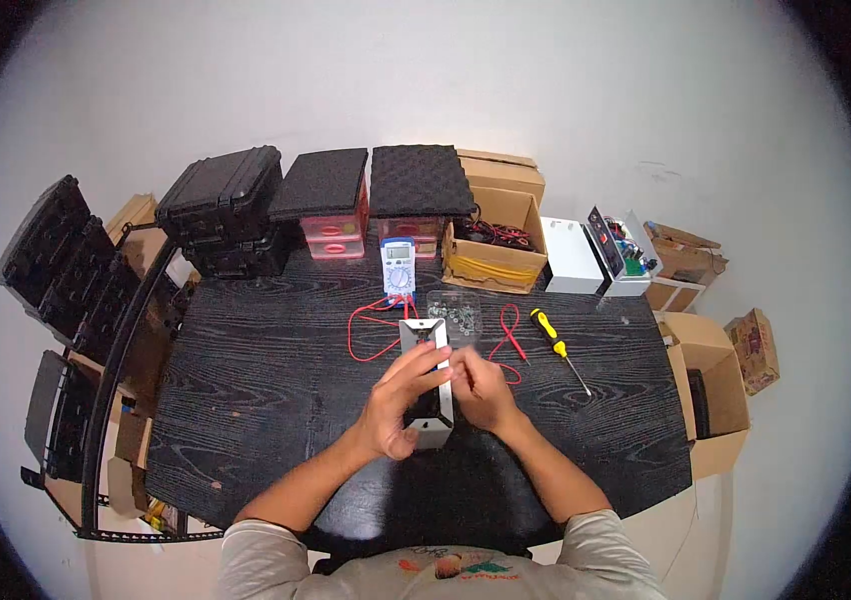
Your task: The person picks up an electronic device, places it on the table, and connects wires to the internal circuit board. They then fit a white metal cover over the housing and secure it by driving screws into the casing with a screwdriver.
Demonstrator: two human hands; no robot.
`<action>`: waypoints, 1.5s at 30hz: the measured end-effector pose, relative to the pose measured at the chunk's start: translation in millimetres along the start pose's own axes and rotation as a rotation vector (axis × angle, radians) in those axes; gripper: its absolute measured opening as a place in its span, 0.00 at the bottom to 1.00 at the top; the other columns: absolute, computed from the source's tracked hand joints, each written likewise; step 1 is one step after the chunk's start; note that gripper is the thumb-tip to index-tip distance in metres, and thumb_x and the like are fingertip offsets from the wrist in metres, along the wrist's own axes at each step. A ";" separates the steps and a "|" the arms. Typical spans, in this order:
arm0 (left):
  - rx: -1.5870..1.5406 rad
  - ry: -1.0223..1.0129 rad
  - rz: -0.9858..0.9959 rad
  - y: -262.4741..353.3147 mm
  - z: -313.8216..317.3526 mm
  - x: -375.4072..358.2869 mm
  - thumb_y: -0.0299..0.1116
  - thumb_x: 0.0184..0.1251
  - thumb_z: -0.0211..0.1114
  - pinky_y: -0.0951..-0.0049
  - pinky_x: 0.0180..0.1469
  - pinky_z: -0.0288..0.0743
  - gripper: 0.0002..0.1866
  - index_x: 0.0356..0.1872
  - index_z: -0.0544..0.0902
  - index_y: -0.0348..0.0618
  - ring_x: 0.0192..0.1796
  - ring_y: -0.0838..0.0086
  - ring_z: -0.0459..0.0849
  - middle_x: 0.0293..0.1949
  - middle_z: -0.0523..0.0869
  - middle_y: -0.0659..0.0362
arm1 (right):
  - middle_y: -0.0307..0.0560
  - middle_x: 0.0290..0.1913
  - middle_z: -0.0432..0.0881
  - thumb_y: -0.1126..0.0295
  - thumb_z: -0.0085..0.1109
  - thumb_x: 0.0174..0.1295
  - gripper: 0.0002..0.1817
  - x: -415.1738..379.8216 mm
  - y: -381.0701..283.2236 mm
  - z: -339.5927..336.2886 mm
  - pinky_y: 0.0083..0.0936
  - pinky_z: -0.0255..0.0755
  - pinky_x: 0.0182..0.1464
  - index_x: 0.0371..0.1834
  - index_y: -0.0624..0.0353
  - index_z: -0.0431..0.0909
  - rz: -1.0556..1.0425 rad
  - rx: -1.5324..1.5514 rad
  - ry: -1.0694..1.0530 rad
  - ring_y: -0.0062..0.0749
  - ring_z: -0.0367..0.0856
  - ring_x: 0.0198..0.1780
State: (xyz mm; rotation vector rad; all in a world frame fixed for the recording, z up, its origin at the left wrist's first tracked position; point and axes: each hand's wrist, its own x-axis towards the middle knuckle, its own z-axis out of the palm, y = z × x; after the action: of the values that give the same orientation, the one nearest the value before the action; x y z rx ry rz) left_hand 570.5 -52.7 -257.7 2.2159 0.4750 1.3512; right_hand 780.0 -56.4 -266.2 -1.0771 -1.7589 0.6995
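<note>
A white metal casing (433, 434) with a dark inside stands on the black table in front of me. My left hand (396, 405) grips it from the left, with the fingers laid across its top and the thumb near its lower end. Against the casing's right side, my right hand (484, 388) has its fingers curled and pinched together; whatever is between them is hidden. Just beyond the casing lie a blue and white multimeter (400, 272) with red leads and a clear tray (456, 312) of small metal parts.
Right of my hands lie a red test probe (518, 346) and a yellow-black screwdriver (552, 334). Along the back stand black cases (221, 195), foam-topped pink drawers (334, 235), a cardboard box (494, 265) of cables, and white enclosures (573, 255). More cardboard boxes (718, 440) stand off the right edge.
</note>
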 end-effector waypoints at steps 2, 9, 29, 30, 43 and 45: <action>-0.006 -0.001 0.001 0.3 -0.3 0.6 0.77 0.69 0.45 0.41 0.79 0.59 0.52 0.68 0.80 0.35 0.77 0.38 0.71 0.74 0.75 0.39 | 0.52 0.28 0.79 0.76 0.57 0.68 0.04 -2.2 3.0 1.1 0.37 0.73 0.32 0.43 0.62 0.73 -0.020 -0.011 -0.022 0.47 0.80 0.27; 0.010 -0.001 -0.012 3.4 -0.7 2.2 0.81 0.68 0.40 0.39 0.78 0.60 0.54 0.69 0.80 0.37 0.76 0.37 0.72 0.73 0.76 0.38 | 0.50 0.25 0.77 0.79 0.60 0.63 0.05 2.9 -7.6 -3.9 0.34 0.73 0.30 0.39 0.60 0.75 0.033 -0.071 0.038 0.38 0.78 0.24; -0.011 0.003 -0.016 1.1 1.0 0.4 0.80 0.68 0.43 0.40 0.78 0.59 0.54 0.67 0.81 0.35 0.77 0.39 0.71 0.73 0.76 0.39 | 0.40 0.28 0.79 0.76 0.59 0.75 0.05 5.8 5.7 -12.5 0.24 0.71 0.30 0.48 0.61 0.73 -0.006 0.047 -0.161 0.19 0.76 0.27; -0.014 0.002 -0.018 1.1 0.8 0.4 0.81 0.68 0.43 0.40 0.78 0.59 0.54 0.67 0.81 0.35 0.77 0.39 0.71 0.73 0.76 0.39 | 0.38 0.28 0.78 0.76 0.58 0.76 0.05 5.5 10.0 -10.1 0.23 0.70 0.30 0.47 0.61 0.72 0.023 0.059 -0.170 0.17 0.74 0.27; 0.005 -0.047 -0.011 1.7 -2.7 2.1 0.81 0.68 0.41 0.40 0.79 0.58 0.54 0.69 0.79 0.36 0.78 0.39 0.70 0.74 0.75 0.38 | 0.32 0.27 0.74 0.70 0.57 0.79 0.06 6.8 3.6 -15.2 0.22 0.66 0.30 0.47 0.59 0.71 0.071 0.037 -0.208 0.18 0.73 0.27; 0.000 -0.071 -0.005 0.8 -4.3 2.0 0.76 0.69 0.46 0.40 0.79 0.59 0.52 0.72 0.77 0.35 0.79 0.37 0.68 0.76 0.72 0.39 | 0.32 0.27 0.75 0.68 0.57 0.79 0.07 5.4 15.5 -8.7 0.21 0.67 0.30 0.47 0.58 0.72 0.076 0.064 -0.190 0.18 0.73 0.27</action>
State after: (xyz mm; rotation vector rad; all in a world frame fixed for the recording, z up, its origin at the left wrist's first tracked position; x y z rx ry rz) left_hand 567.6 -51.2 -254.2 2.2524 0.4544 1.2646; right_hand 792.6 -44.6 -273.0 -1.0678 -1.8493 0.9245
